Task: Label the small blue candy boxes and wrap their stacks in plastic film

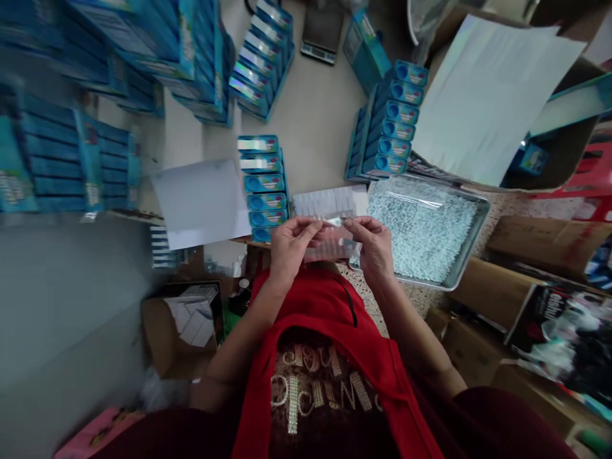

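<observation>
My left hand [292, 245] and my right hand [376, 247] meet over the near edge of the table, both with fingertips pinched. Between them they grip a small white strip [335, 221], too blurred to tell its kind. Just beneath lies a sheet with rows of pale labels [322, 203], partly covered by my fingers. To the left of my left hand stands a row of small blue boxes [266, 202]; two at its far end carry white strips on their faces. Beside my right hand, a metal tray [471, 255] holds a layer of tiny pale-blue pieces [415, 223].
More blue boxes [389, 127] are lined up beyond the tray, with others [262, 57] farther back and stacks [191, 57] at left. A small scale [322, 35] stands at the back. White paper [203, 204] lies left; cardboard boxes [540, 248] are at right.
</observation>
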The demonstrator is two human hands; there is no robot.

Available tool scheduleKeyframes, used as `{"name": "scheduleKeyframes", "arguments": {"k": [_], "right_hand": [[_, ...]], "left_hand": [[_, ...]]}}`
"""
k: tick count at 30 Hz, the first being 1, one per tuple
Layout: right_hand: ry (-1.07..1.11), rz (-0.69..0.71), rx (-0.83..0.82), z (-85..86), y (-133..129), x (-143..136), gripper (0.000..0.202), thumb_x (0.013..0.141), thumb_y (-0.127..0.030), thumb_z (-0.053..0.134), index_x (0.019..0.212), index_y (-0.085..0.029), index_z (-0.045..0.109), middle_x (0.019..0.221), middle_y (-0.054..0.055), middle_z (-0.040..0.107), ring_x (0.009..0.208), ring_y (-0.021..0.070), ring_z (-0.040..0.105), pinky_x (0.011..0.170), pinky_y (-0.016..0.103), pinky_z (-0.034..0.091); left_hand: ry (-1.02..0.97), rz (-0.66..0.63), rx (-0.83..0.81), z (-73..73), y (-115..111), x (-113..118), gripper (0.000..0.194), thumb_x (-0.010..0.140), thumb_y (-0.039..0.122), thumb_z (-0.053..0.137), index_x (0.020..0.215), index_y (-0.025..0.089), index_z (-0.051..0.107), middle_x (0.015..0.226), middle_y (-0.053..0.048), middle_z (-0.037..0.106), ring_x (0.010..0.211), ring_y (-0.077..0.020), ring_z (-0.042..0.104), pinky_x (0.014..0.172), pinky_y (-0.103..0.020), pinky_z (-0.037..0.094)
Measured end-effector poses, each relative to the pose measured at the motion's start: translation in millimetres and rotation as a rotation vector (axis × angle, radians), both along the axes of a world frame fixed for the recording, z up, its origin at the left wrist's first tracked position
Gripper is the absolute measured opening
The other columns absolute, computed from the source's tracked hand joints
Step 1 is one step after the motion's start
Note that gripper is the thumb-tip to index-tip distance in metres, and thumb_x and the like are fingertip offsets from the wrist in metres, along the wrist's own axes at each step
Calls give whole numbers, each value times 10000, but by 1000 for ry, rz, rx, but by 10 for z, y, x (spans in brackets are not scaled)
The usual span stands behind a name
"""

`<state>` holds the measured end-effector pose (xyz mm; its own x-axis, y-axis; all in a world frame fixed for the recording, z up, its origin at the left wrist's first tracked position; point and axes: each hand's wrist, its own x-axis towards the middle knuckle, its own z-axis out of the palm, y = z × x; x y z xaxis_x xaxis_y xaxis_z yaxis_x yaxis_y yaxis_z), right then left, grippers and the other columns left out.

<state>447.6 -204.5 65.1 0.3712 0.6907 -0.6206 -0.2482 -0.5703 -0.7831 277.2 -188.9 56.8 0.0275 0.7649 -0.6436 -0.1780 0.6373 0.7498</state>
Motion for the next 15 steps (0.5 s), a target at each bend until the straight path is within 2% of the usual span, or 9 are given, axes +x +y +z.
{"name": "scheduleKeyframes", "arguments": {"k": [2, 5, 7, 10, 13, 15], "right_hand": [[-57, 41, 60, 30, 138, -283, 300, 714, -442, 951, 760, -252, 723, 696, -26, 665, 612, 129, 539, 597, 302, 468], [-138, 97, 133, 0, 393, -745, 295, 760, -480, 924, 781, -253, 736, 651, -45, 589, 591, 117, 478, 576, 292, 443], [-179, 115, 148, -63, 560, -1019, 301, 771, -497, 911, 787, -250, 741, 616, -62, 521, 572, 106, 432, 557, 278, 437], [-190, 120, 89, -170, 741, -1316, 312, 791, -532, 878, 819, -247, 752, 605, -69, 467, 558, 105, 454, 532, 267, 452], [-234, 138, 28, -237, 824, -1468, 323, 835, -561, 834, 875, -247, 770, 609, -70, 434, 547, 116, 498, 511, 269, 444], [-365, 164, 10, -260, 848, -1508, 299, 858, -540, 821, 868, -245, 778, 597, -67, 442, 545, 116, 494, 524, 273, 430]], "left_hand": [[115, 30, 75, 118, 89, -277, 280, 849, 483, 857, 919, 221, 790, 789, -27, 790, 680, -171, 755, 612, -267, 598], [268, 81, 141, 141, 318, -706, 217, 856, 435, 846, 885, 227, 792, 741, -6, 761, 637, -159, 724, 584, -260, 576], [341, 72, 166, 76, 512, -958, 205, 850, 411, 847, 856, 217, 780, 735, -6, 753, 617, -152, 707, 578, -257, 565], [410, -1, 182, -62, 787, -1238, 180, 863, 371, 828, 844, 203, 767, 728, -8, 746, 603, -144, 695, 594, -252, 563], [410, -48, 169, -186, 964, -1391, 166, 870, 351, 813, 835, 198, 760, 724, -6, 742, 607, -142, 702, 601, -243, 567], [368, -61, 151, -252, 1021, -1442, 171, 865, 352, 817, 835, 194, 760, 726, -10, 744, 623, -148, 718, 608, -241, 577]]}}
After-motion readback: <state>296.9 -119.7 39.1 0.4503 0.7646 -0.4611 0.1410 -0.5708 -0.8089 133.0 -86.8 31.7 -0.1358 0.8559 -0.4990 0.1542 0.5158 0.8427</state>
